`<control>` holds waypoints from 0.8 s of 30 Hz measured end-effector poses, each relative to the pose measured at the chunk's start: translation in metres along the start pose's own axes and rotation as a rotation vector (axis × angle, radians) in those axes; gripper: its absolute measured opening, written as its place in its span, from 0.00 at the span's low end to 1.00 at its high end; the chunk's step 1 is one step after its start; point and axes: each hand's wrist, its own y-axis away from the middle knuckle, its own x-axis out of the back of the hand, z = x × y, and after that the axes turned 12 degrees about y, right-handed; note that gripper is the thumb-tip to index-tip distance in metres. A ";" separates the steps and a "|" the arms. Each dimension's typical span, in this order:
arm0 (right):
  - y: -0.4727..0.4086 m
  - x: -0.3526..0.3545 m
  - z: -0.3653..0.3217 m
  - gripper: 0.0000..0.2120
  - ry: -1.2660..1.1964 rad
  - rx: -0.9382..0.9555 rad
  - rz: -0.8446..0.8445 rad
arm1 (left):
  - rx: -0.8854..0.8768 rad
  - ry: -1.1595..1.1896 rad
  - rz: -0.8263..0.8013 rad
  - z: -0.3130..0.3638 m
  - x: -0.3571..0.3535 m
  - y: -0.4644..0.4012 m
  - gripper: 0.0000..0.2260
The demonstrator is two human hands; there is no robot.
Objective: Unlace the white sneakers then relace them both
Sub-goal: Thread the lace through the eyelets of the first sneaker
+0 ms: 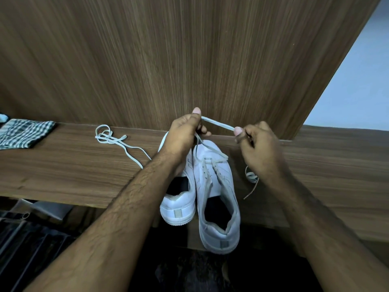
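Observation:
Two white sneakers stand side by side on the wooden ledge, heels toward me. The left sneaker is partly hidden by my left forearm. The right sneaker has a lace running through its lower eyelets only. My left hand and my right hand are raised above its toe and pinch a white lace stretched taut between them. That lace drops from my left hand to the eyelets, and its tail lies to the right of the shoe. A loose white lace lies coiled on the ledge to the left.
A vertical wooden panel rises directly behind the ledge. A checked cloth lies at the far left of the ledge. Dark floor and a metal grid show below the ledge edge. A pale wall is at the right.

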 end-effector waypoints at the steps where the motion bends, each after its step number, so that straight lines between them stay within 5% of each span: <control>1: -0.001 -0.001 -0.001 0.16 -0.051 -0.026 -0.014 | 0.021 0.063 0.006 0.002 0.000 -0.001 0.18; 7: -0.002 -0.002 -0.003 0.08 -0.246 -0.103 -0.142 | -0.001 -0.029 0.010 0.007 0.005 -0.001 0.18; 13: 0.002 0.002 -0.004 0.08 -0.106 -0.037 -0.074 | -0.073 -0.289 -0.022 0.004 0.009 0.003 0.13; 24: 0.002 0.002 -0.003 0.05 -0.099 -0.011 -0.014 | -0.208 -0.238 -0.070 0.006 0.005 0.005 0.09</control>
